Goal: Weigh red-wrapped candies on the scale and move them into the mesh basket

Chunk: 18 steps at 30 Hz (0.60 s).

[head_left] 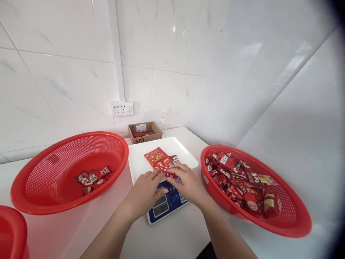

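A white scale tray [137, 162] carries several small red snack packets, among them a larger red and yellow packet [155, 156] lying flat. At the tray's front edge, my left hand [145, 194] has its fingertips against the near packets, its thumb held apart over the scale's display. Beside it, my right hand [185, 181] has thumb and fingers around a red packet with pale dots [170, 173]. The blue scale panel [174, 196] is partly hidden under both hands.
A red colander [29, 180] on the left holds a few red packets. To the right, another red colander [299, 219] holds many more. Behind the scale stands a cardboard box [149, 137] with red packets inside. Part of another red basket [20, 223] shows at lower left.
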Tool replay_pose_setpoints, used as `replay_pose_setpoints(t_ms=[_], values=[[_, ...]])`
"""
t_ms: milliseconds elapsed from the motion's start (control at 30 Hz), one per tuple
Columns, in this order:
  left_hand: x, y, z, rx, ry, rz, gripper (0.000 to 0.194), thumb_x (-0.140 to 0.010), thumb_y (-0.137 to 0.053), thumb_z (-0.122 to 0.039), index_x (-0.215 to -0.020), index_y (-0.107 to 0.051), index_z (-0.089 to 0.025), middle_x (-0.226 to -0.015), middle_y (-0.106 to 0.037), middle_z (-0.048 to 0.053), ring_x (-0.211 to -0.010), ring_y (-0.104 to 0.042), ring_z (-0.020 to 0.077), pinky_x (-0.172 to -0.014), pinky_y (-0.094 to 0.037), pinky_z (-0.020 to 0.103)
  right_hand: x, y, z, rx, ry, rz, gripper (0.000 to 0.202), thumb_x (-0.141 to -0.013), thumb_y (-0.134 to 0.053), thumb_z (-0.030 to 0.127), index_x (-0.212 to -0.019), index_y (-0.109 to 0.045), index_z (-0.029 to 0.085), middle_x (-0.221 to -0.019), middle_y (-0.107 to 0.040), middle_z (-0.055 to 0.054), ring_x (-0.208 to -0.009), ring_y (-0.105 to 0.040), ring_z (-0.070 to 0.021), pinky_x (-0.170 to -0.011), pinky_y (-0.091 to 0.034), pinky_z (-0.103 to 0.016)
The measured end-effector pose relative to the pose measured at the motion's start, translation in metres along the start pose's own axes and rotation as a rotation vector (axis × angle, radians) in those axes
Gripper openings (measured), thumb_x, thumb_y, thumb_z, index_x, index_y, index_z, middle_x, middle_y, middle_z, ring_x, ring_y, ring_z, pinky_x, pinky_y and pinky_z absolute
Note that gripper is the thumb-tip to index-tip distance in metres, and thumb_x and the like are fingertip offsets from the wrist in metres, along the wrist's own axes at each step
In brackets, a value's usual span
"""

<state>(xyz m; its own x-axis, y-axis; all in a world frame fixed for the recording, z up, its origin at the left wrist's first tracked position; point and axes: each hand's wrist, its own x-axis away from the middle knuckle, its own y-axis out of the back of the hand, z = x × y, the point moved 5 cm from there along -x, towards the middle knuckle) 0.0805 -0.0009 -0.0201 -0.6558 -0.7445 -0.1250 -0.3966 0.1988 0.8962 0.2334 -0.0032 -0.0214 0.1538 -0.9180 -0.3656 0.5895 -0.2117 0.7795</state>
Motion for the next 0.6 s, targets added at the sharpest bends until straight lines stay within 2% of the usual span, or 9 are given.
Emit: replay_pose_setpoints(t_ms=[233,433,600], values=[[0.0006,0.0028,-0.0072,0.040,0.001,0.038,0.045,-0.094,-0.042,-0.042,-0.134,-0.047,-0.021,-0.140,-0.049,0.014,-0.125,-0.048,0.0307,-0.099,-0.042,0.048,-0.0083,-0.0049,-0.0024,0.078,0.041,0.005,0.025,-0.087,-0.056,0.016,-0.105,-0.071,0.025,-0.112,-0.070,-0.007,-0.107,-0.061,-0.0256,-0.095,-0.045,-0.048],[0.0007,0.0029,-0.0074,0.051,-0.006,0.040,0.046,-0.094,-0.043,-0.042,-0.135,-0.046,-0.020,-0.143,-0.046,0.014,-0.130,-0.043,0.0310,-0.102,-0.039,0.050,-0.0069,-0.0037,-0.0045,0.074,0.031,-0.026,0.022,-0.088,-0.057,0.018,-0.104,-0.071,0.021,-0.112,-0.070,-0.008,-0.107,-0.060,-0.0253,-0.095,-0.045,-0.046],[0.0016,0.0023,-0.0046,0.065,-0.030,-0.001,0.042,-0.093,-0.046,-0.042,-0.131,-0.051,-0.024,-0.137,-0.053,0.013,-0.126,-0.048,0.0307,-0.100,-0.042,0.050,-0.0070,-0.0041,-0.0064,0.106,0.049,0.001,0.025,-0.089,-0.054,0.019,-0.107,-0.071,0.022,-0.115,-0.070,-0.008,-0.112,-0.057,-0.0268,-0.097,-0.044,-0.048]])
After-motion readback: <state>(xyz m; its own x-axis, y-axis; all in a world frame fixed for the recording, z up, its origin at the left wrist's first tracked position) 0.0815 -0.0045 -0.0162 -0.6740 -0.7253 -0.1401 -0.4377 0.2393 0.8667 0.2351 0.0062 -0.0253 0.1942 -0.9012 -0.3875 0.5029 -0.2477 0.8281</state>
